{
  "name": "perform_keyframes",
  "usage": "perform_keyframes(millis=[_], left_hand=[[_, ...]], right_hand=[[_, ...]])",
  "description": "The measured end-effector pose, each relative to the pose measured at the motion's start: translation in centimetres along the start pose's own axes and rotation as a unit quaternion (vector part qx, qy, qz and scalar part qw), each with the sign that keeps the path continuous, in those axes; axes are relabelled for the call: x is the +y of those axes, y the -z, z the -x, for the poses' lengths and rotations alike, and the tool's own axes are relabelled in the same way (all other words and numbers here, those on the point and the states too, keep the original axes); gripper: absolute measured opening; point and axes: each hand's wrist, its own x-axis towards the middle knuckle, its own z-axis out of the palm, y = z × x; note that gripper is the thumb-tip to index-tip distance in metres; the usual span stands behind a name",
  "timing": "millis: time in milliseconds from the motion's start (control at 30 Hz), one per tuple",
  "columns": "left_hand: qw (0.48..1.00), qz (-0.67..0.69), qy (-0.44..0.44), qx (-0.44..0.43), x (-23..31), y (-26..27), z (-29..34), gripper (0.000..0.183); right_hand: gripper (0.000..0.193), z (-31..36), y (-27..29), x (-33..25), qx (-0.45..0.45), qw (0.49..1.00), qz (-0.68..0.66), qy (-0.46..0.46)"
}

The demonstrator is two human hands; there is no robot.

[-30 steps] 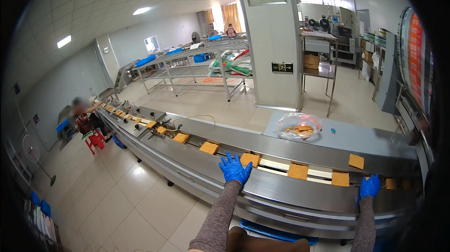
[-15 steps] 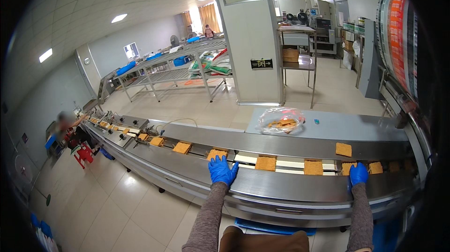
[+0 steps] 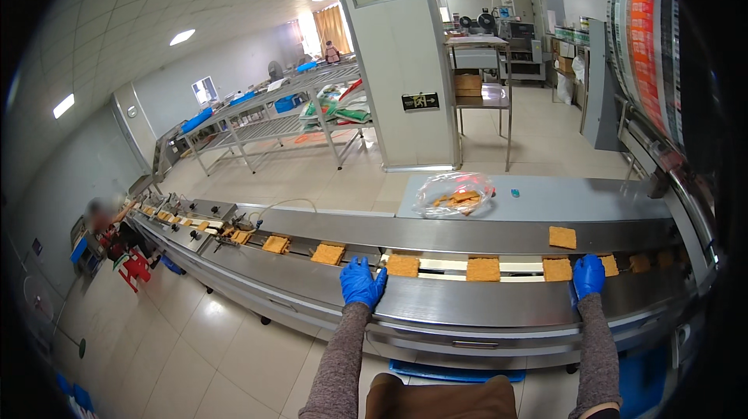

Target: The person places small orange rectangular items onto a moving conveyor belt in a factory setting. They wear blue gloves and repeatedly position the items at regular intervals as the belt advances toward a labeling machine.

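Observation:
Square orange-brown crispy slabs, like crackers or puffed rice cakes, lie spaced along the conveyor lane (image 3: 514,268). My left hand (image 3: 361,283), in a blue glove, rests at the lane's near edge with its fingers spread. It sits between one slab (image 3: 329,254) and another slab (image 3: 403,265), with nothing in its grasp. My right hand (image 3: 589,277), also gloved, lies over the near edge farther right, fingers extended. It has a slab (image 3: 557,269) to its left and a partly covered slab (image 3: 609,265) at its right; whether it touches either cannot be made out.
A loose slab (image 3: 562,237) lies on the metal ledge beyond the lane. Behind it, a clear plastic bag (image 3: 454,195) of broken pieces sits on a grey surface (image 3: 545,194). Large film reels (image 3: 643,53) stand at right. Far left, a person (image 3: 109,224) is by the line.
The slabs have shifted along the lane relative to my hands; direction is unclear. My view has shifted slightly. My right hand shows more of its back, and my left hand stays at the near edge.

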Motion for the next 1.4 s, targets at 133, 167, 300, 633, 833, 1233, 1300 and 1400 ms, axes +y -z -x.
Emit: perform_keyframes(millis=[133, 167, 300, 633, 833, 1233, 1300, 1400], left_hand=[[0.997, -0.073, 0.035, 0.01, 0.1, -0.4, 0.1, 0.074], [0.995, -0.089, 0.047, 0.009, 0.2, -0.5, 0.1, 0.077], [0.994, -0.076, 0.053, -0.057, 0.8, 0.9, -0.1, 0.077], [1.0, -0.005, -0.019, 0.011, 0.1, 0.1, 0.0, 0.066], [0.999, -0.027, 0.016, -0.028, -0.3, -0.5, -0.2, 0.077], [0.999, 0.024, -0.016, -0.042, 0.0, 0.4, -0.2, 0.065], [0.999, 0.034, -0.028, -0.006, 0.2, 0.3, -0.2, 0.058], [0.999, 0.018, -0.033, 0.02, 0.1, 0.2, 0.1, 0.061]], right_hand=[[0.024, -0.3, -0.8, 0.4, -0.048, 0.994, -0.018, -0.097], [0.026, -0.3, -1.0, 0.7, -0.06, 0.993, -0.01, -0.099], [0.03, -0.3, -0.7, 0.6, -0.073, 0.991, 0.021, -0.11], [0.018, -0.1, -0.9, 0.4, 0.074, 0.997, 0.007, -0.025], [0.02, -0.1, -0.7, 0.1, 0.007, 1.0, -0.004, -0.004], [0.034, -0.5, -0.7, 0.8, -0.045, 0.993, 0.055, -0.095], [0.035, -0.2, -0.5, 0.4, 0.0, 0.996, 0.064, -0.059], [0.037, -0.3, 0.4, -0.5, 0.012, 0.997, 0.061, -0.051]])
